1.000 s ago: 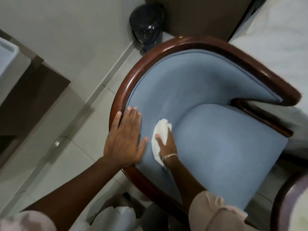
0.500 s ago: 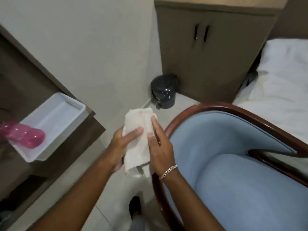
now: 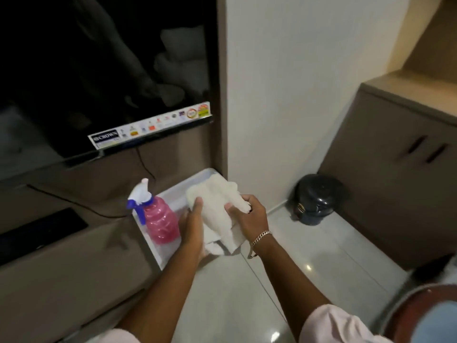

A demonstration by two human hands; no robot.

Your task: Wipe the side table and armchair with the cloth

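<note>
Dim indoor light; glare spots on floor (image 3: 308, 267); blurred, distorted edges.

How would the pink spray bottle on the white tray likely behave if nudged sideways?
The spray bottle stands upright and tall, so it may tip. Its plastic body suggests it is light; the smooth tray might let it slide.

The tray (image 3: 170, 197) lies on the desk's (image 3: 61, 268) right end, below the television (image 3: 99, 70). The spray bottle (image 3: 162, 220) stands in its left part. The cloth (image 3: 217, 201), gripped between left hand (image 3: 193, 225) and right hand (image 3: 251, 216), is over its right part. The bin (image 3: 316, 199) stands on the floor farther right, beside the cabinet (image 3: 395, 181).
</note>
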